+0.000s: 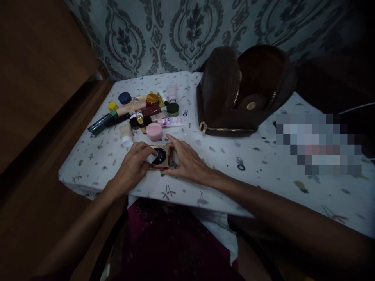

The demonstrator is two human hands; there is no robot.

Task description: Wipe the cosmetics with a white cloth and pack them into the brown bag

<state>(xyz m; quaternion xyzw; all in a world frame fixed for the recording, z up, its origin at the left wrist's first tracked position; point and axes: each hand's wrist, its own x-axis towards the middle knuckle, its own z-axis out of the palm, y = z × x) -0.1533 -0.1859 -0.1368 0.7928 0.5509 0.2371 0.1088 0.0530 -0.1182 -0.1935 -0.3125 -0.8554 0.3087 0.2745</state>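
Note:
A small flat gold-and-red box with a round black label lies on the table near its front edge. My left hand reaches over its left side, fingers closed on a small white piece of tissue or cloth that touches the label. From the right, my right hand spans the box's end, with thumb and index finger at its near and far edges. Just beyond the box stands a pink round jar. A beige tube with a white cap lies past my left hand.
Several cosmetics crowd the back left, among them a dark green bottle, a blue-lidded jar and an amber-lidded jar. A brown leather bag stands open at the back right. Farther right, something is blurred out. A patterned cloth covers the table.

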